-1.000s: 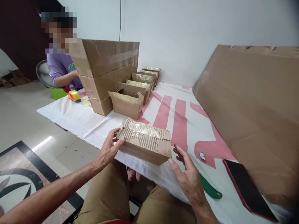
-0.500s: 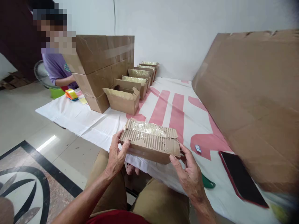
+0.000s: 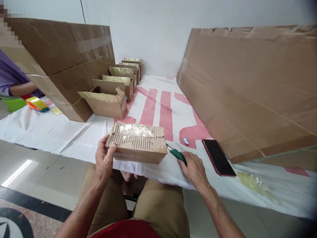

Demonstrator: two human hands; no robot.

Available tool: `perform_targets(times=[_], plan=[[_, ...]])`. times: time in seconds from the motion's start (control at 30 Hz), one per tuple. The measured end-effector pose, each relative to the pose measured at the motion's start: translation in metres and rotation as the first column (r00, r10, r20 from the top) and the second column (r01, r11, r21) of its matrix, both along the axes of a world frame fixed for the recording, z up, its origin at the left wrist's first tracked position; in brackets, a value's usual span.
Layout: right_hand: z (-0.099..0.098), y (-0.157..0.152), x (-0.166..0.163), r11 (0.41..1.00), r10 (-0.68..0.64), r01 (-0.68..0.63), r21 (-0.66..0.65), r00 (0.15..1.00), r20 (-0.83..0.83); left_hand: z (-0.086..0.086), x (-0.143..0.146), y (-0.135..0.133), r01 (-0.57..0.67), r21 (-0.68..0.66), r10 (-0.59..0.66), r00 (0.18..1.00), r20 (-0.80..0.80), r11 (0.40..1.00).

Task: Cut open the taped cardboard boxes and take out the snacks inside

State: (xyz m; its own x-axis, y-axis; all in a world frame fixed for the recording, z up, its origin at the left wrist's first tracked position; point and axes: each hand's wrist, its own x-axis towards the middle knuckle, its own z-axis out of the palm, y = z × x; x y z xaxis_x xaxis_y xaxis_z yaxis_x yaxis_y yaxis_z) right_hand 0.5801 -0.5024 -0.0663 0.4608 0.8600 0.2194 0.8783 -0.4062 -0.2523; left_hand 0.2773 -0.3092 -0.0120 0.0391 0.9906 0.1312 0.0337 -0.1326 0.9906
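A small cardboard box (image 3: 141,154) with torn, corrugated flaps and clear tape across its top rests at the table's front edge. My left hand (image 3: 105,158) grips its left end, thumb on top and fingers around the side. In my right hand (image 3: 194,167) is a green-handled utility knife (image 3: 177,154), held low over the cloth. Its metal tip points at the box's right end; whether it touches the cardboard I cannot tell.
Several opened boxes (image 3: 109,105) stand in a row beside a stack of cardboard cartons (image 3: 66,66). A large cardboard sheet or carton (image 3: 252,89) leans at right, near a phone (image 3: 218,157). Crumpled yellowish tape (image 3: 257,185) lies nearby. A person's purple sleeve (image 3: 11,77) shows at far left.
My right hand has let go of the box's right end and taken hold of the green utility knife. My left hand stays on the box. The view has turned right.
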Motion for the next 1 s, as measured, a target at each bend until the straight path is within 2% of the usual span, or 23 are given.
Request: perform_targets(times=[0.1,0.17,0.27,0.33,0.4,0.47,0.6,0.7,0.8,0.87,0.93,1.0], plan=[[0.006,-0.003,-0.001,0.993,0.022,-0.008,0.121,0.994,-0.108,0.001,0.002,-0.002,0.016,-0.031,-0.015,0.999,0.033,0.999],[0.016,-0.005,-0.002,0.973,-0.012,0.077,0.218,0.958,-0.286,0.000,0.001,0.000,0.049,-0.040,-0.047,0.997,0.053,0.998],[0.037,0.003,-0.009,0.916,-0.016,0.251,0.313,0.803,-0.596,-0.001,-0.003,0.007,0.071,-0.009,-0.070,0.994,0.089,0.997],[0.051,0.021,-0.021,0.856,0.096,0.327,0.400,0.659,-0.746,-0.001,-0.003,0.015,0.081,0.031,-0.084,0.991,0.108,0.996],[0.061,0.045,-0.036,0.808,0.223,0.366,0.463,0.536,-0.814,0.001,-0.001,0.024,0.102,0.073,-0.109,0.987,0.113,0.992],[0.066,0.068,-0.050,0.794,0.293,0.358,0.491,0.482,-0.826,0.004,0.003,0.032,0.128,0.106,-0.140,0.984,0.109,0.986],[0.064,0.086,-0.069,0.790,0.326,0.328,0.519,0.492,-0.807,0.007,0.005,0.037,0.212,0.101,-0.222,0.969,0.106,0.972],[0.057,0.075,-0.073,0.801,0.292,0.354,0.483,0.473,-0.831,0.008,0.001,0.034,0.261,0.089,-0.269,0.958,0.101,0.961],[0.056,0.057,-0.066,0.836,0.220,0.359,0.414,0.473,-0.853,0.007,-0.004,0.033,0.287,0.131,-0.296,0.953,0.056,0.949],[0.065,0.046,-0.056,0.848,0.153,0.354,0.395,0.550,-0.821,0.006,-0.005,0.034,0.292,0.133,-0.299,0.954,0.034,0.947],[0.085,0.039,-0.046,0.866,0.074,0.307,0.395,0.703,-0.707,0.004,-0.004,0.036,0.300,0.106,-0.305,0.951,0.041,0.948],[0.112,0.038,-0.042,0.911,0.047,0.173,0.374,0.858,-0.512,0.002,-0.002,0.038,0.301,0.094,-0.307,0.950,0.058,0.949]])
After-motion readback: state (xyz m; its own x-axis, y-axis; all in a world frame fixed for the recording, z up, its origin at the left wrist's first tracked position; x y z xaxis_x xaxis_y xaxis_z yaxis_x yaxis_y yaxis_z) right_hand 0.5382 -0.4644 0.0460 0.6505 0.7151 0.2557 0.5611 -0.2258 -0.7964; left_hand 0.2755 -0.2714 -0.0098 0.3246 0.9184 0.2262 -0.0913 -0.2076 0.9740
